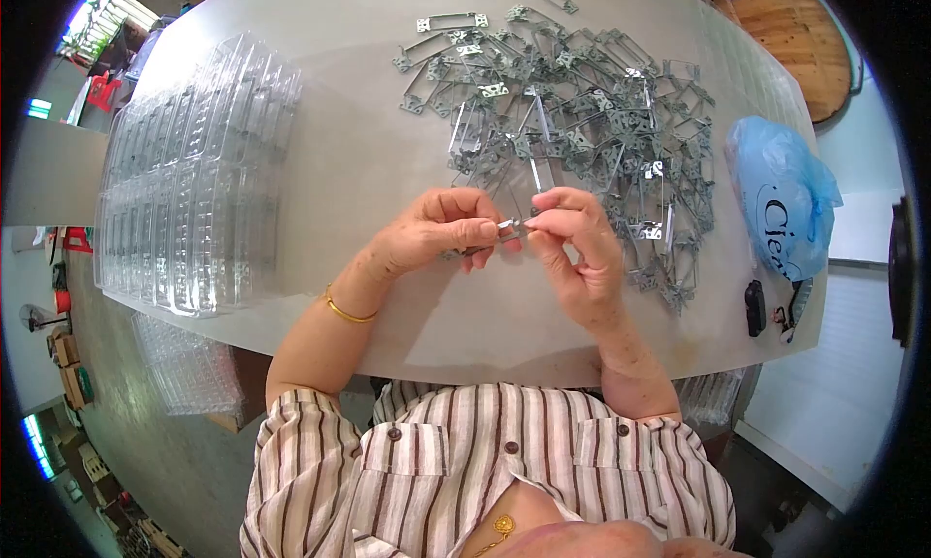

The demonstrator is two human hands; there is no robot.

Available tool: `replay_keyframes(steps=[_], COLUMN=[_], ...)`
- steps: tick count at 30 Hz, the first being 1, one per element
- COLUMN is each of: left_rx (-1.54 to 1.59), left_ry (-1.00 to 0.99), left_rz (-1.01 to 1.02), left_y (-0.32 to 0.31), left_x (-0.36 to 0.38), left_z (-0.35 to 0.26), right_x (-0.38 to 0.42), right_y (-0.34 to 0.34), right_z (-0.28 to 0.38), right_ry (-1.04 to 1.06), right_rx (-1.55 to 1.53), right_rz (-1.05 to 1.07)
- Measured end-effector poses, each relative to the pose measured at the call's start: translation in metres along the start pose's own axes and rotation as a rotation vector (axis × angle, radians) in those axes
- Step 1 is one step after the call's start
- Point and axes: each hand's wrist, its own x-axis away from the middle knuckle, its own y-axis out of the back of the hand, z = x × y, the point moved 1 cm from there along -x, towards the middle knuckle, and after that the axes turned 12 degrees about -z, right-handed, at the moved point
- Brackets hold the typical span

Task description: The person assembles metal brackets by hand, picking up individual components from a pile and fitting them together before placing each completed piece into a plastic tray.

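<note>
My left hand (456, 226) is closed, thumb against fingers, on a small metal bracket (510, 230) in front of my chest. From the other side my right hand (580, 248) pinches at the same bracket with thumb and fingertips. The two hands almost meet over the near middle of the table. Just beyond them spreads a loose heap of flat metal brackets (582, 122), thin frames with wider punched ends. One long shiny bracket (540, 170) lies at the heap's near edge, close above my right fingers.
Clear plastic trays (199, 180) stand stacked on the left of the table (349, 102). On the right sit a blue plastic bag (784, 199) and a small black object (754, 308). Below the left edge is a pile of clear packaging (189, 364).
</note>
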Motion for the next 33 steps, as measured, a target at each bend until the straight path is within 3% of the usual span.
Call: replay_keyframes(steps=[7,9,15,18,25,31,33], left_rx=[0.008,0.313,0.604,0.708,0.446,0.294,0.302], left_ry=[-0.028,0.020,-0.012,0.057,-0.137,-0.198,-0.234], left_rz=[0.054,0.189,0.319,0.271,0.200,0.113,-0.001], left_y=[0.006,0.007,0.011,0.008,0.009,0.022,0.021], left_x=[-0.001,-0.003,-0.009,-0.004,-0.003,-0.009,-0.007], left_z=[0.003,0.004,0.004,-0.005,0.008,0.016,0.014], right_x=[0.011,0.014,0.016,0.017,0.020,0.019,0.016], right_y=[-0.006,-0.003,0.000,-0.001,-0.007,-0.010,-0.010], right_z=[-0.009,-0.010,-0.021,-0.024,-0.024,-0.012,-0.007], right_ry=[-0.068,-0.346,-0.500,-0.545,-0.613,-0.679,-0.634], right_rx=[-0.109,-0.323,-0.513,-0.609,-0.716,-0.639,-0.467], right_rz=[0.082,0.041,-0.072,-0.119,-0.109,0.007,0.039])
